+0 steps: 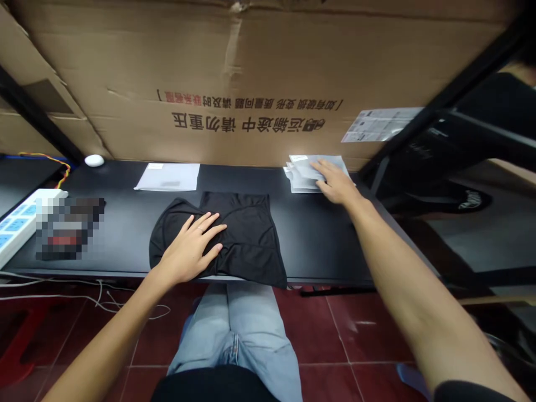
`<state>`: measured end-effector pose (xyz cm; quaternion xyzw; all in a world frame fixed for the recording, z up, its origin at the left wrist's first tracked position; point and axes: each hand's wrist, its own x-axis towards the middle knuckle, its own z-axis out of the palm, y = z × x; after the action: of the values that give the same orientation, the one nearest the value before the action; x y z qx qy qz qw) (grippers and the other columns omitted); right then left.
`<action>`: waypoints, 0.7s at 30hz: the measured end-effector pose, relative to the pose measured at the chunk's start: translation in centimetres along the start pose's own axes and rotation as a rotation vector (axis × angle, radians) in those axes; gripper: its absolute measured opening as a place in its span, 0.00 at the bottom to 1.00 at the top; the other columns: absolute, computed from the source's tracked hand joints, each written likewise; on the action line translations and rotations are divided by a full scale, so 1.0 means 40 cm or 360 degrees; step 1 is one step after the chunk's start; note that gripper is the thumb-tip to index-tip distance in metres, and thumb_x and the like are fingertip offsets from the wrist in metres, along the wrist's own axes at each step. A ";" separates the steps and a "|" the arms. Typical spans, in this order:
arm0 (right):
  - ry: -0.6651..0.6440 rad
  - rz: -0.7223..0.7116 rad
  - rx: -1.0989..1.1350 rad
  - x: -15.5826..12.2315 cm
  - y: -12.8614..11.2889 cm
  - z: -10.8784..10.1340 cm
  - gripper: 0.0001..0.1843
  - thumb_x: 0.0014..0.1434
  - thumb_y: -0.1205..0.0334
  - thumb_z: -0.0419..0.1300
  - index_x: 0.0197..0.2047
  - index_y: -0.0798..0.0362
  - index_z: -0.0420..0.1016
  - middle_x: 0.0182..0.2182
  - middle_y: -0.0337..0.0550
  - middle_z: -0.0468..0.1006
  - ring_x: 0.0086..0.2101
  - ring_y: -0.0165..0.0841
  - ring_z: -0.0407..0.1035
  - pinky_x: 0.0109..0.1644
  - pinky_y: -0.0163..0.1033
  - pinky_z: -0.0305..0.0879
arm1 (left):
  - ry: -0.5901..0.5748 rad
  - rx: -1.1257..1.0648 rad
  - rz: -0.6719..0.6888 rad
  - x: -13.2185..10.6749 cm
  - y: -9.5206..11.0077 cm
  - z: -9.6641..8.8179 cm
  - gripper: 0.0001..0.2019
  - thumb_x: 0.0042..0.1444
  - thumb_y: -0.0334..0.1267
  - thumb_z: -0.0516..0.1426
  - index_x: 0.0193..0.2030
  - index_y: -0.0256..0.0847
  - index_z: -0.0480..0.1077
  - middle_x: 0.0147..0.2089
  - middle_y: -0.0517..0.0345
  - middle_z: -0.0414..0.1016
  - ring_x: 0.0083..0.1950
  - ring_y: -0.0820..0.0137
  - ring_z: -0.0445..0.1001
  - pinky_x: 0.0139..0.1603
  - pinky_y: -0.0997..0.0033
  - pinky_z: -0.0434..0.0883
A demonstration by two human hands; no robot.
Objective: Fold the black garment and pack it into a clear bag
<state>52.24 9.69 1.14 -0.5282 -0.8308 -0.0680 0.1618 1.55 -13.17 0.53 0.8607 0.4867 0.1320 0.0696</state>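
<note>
A black cloth hood (247, 240) lies spread on the black table, its rounded end to the left and its lower right corner over the front edge. My left hand (190, 248) rests flat on its left half with the fingers spread. To the far right, my right hand (337, 183) reaches onto a small stack of frosted white plastic bags (304, 181), fingers stretched across the top one; part of the stack is hidden under the hand. Another frosted bag (170, 177), with a small white label, lies by itself at the back left of the table.
A large cardboard sheet (251, 61) stands behind the table (326, 240). On the left are a white power strip (29, 220), a blurred-out item (69, 229) and a white rounded object (94, 161). Cables hang below the front edge. A person in black is at the right, beyond the frame.
</note>
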 end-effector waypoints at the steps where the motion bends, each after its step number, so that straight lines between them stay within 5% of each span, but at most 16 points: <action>1: -0.0025 -0.0003 -0.0003 -0.004 -0.001 0.004 0.37 0.71 0.63 0.57 0.81 0.57 0.62 0.81 0.59 0.58 0.78 0.52 0.55 0.81 0.62 0.54 | 0.0007 0.0001 0.0000 0.000 0.000 0.001 0.27 0.77 0.51 0.51 0.79 0.52 0.65 0.86 0.54 0.56 0.86 0.54 0.53 0.86 0.36 0.51; 7: -0.0153 0.0022 -0.0014 -0.012 -0.016 0.002 0.45 0.75 0.40 0.58 0.83 0.57 0.55 0.82 0.65 0.51 0.80 0.60 0.47 0.81 0.68 0.47 | 0.0025 -0.0014 0.0001 0.002 -0.002 0.003 0.26 0.77 0.50 0.52 0.78 0.52 0.66 0.85 0.53 0.58 0.86 0.53 0.54 0.86 0.35 0.52; 10: -0.0194 0.0054 -0.0002 -0.003 -0.029 -0.015 0.46 0.75 0.36 0.56 0.83 0.56 0.55 0.82 0.67 0.52 0.79 0.62 0.48 0.81 0.72 0.46 | 0.0026 -0.0049 -0.0006 0.003 0.002 -0.001 0.26 0.77 0.50 0.53 0.78 0.52 0.66 0.85 0.52 0.58 0.86 0.52 0.55 0.86 0.34 0.52; 12: -0.0040 0.0065 0.0007 0.001 -0.055 -0.030 0.45 0.75 0.38 0.58 0.82 0.57 0.58 0.80 0.68 0.55 0.79 0.62 0.50 0.80 0.74 0.44 | 0.0033 -0.0094 -0.0020 0.002 0.005 -0.003 0.28 0.76 0.50 0.53 0.80 0.52 0.62 0.85 0.50 0.57 0.86 0.52 0.55 0.86 0.34 0.51; 17: 0.0566 -0.0013 0.0186 -0.008 -0.216 -0.046 0.32 0.74 0.48 0.59 0.74 0.55 0.68 0.77 0.62 0.64 0.75 0.52 0.60 0.78 0.61 0.60 | 0.0142 -0.0317 -0.0077 0.020 -0.012 -0.021 0.32 0.74 0.50 0.56 0.81 0.49 0.58 0.84 0.46 0.57 0.83 0.52 0.61 0.83 0.40 0.60; 21: 0.0297 -0.0084 0.0525 -0.021 -0.387 -0.015 0.23 0.73 0.49 0.60 0.65 0.50 0.76 0.60 0.55 0.81 0.52 0.47 0.80 0.63 0.57 0.77 | 0.0267 -0.0316 -0.0080 0.089 -0.073 -0.049 0.30 0.72 0.48 0.58 0.78 0.46 0.62 0.81 0.46 0.63 0.81 0.52 0.64 0.81 0.47 0.64</action>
<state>38.76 2.10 2.29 -0.4641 -0.8256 0.0162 0.3206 0.33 -8.65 2.26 0.8230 0.4968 0.2493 0.1167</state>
